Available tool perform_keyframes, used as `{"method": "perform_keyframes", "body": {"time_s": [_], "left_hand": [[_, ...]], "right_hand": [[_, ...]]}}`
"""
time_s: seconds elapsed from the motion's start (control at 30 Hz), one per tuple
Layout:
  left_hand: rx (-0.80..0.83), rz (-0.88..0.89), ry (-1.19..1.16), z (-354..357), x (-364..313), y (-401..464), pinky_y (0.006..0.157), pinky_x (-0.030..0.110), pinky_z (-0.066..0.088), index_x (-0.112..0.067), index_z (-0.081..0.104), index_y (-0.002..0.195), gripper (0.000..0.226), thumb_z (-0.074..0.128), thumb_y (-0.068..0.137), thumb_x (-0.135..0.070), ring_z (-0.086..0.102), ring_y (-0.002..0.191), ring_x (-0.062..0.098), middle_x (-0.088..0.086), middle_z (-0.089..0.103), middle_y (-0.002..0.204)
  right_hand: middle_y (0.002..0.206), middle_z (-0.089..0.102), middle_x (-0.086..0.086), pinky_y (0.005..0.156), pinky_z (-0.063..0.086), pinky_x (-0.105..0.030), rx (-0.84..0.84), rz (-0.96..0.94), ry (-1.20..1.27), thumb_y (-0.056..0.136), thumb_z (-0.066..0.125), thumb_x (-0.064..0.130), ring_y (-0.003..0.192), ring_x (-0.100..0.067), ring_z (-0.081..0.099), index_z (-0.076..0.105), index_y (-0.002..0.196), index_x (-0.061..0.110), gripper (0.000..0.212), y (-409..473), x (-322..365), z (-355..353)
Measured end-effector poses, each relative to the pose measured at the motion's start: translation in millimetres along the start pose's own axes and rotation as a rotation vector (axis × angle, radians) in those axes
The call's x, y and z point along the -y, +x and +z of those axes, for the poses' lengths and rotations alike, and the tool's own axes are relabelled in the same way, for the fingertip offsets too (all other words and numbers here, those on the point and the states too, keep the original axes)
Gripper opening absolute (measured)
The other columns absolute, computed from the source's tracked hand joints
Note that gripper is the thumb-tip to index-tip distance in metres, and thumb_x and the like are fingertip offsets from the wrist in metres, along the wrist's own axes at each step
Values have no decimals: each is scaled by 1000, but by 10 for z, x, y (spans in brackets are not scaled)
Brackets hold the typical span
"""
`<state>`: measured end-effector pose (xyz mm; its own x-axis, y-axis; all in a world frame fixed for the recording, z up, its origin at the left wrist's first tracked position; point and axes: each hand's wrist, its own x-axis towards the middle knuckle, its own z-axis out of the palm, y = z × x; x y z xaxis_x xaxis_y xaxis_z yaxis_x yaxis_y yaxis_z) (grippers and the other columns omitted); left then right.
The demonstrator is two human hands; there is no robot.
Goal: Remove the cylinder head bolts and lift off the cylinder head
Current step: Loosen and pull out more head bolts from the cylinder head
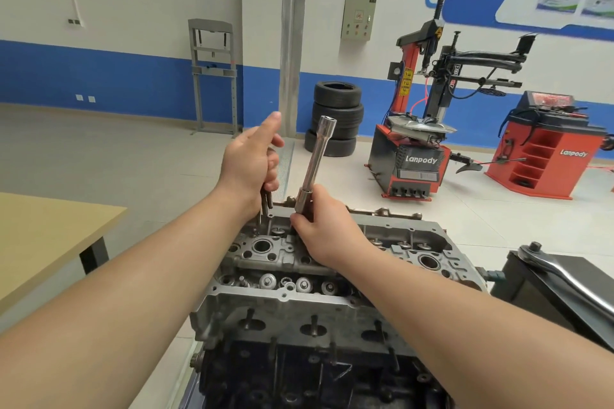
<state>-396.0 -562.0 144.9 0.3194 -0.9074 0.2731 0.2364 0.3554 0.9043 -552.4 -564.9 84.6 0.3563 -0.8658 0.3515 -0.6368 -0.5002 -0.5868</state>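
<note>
The grey aluminium cylinder head (285,302) sits on top of the dark engine block (299,372) in the lower middle of the view. My left hand (252,163) is raised over its far left corner and grips dark long bolts (265,201) that hang down from the fist. My right hand (327,226) holds the lower end of a long chrome socket extension (315,163), which tilts up and away from the head. Valve springs and bolt holes show along the head's top.
A ratchet handle (564,276) lies on a dark box (531,292) to the right of the engine. A wooden table (40,236) stands at the left. Stacked tyres (337,118), a tyre changer (418,156) and a red wheel balancer (548,156) stand farther back on the floor.
</note>
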Motion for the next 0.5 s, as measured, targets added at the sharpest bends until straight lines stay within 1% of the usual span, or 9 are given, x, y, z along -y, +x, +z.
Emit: {"method": "perform_keyframes", "body": {"time_s": [0.1, 0.17, 0.23, 0.27, 0.33, 0.4, 0.5], "left_hand": [[211, 86, 114, 86, -74, -50, 40, 23, 28, -21, 66, 87, 47, 76, 82, -67, 28, 44, 13, -3, 39, 59], [262, 170, 227, 161, -72, -82, 40, 24, 30, -25, 68, 83, 41, 77, 84, -65, 32, 43, 10, -8, 40, 58], [215, 282, 376, 219, -17, -99, 48, 24, 37, -24, 70, 83, 37, 75, 87, -61, 41, 46, 6, -14, 46, 57], [174, 336, 433, 228, 26, -101, 52, 24, 40, -22, 69, 84, 38, 74, 89, -60, 44, 50, 6, -13, 49, 58], [90, 427, 508, 207, 109, -94, 57, 21, 41, -18, 68, 84, 39, 71, 93, -56, 46, 57, 5, -11, 52, 61], [44, 468, 533, 160, 149, -90, 56, 17, 39, -16, 68, 83, 38, 69, 95, -52, 46, 59, 5, -11, 53, 62], [52, 468, 506, 157, 176, -109, 56, 15, 38, -18, 66, 82, 35, 67, 97, -49, 46, 59, 5, -14, 52, 61]], "right_hand": [[115, 70, -5, 83, 54, -43, 25, -15, -26, 101, 60, 35, 97, -28, 64, 44, 129, 25, 33, -10, 27, 6], [114, 70, -6, 79, 51, -41, 28, -17, -32, 101, 60, 36, 93, -27, 62, 42, 122, 27, 28, -2, 29, 12], [111, 70, -6, 77, 50, -41, 26, -21, -37, 101, 61, 35, 89, -27, 60, 41, 115, 28, 26, 1, 34, 12], [110, 70, -5, 78, 52, -42, 29, -25, -43, 100, 61, 35, 90, -28, 61, 40, 113, 29, 25, -2, 38, 16], [108, 70, -5, 82, 55, -46, 39, -36, -50, 99, 62, 34, 93, -31, 64, 40, 109, 30, 25, -4, 45, 28], [103, 69, -3, 83, 56, -47, 38, -48, -53, 98, 63, 36, 92, -32, 64, 40, 106, 32, 24, -7, 46, 34], [98, 69, 0, 79, 55, -46, 33, -56, -52, 98, 62, 39, 88, -29, 64, 42, 102, 33, 21, -20, 35, 30]]}}
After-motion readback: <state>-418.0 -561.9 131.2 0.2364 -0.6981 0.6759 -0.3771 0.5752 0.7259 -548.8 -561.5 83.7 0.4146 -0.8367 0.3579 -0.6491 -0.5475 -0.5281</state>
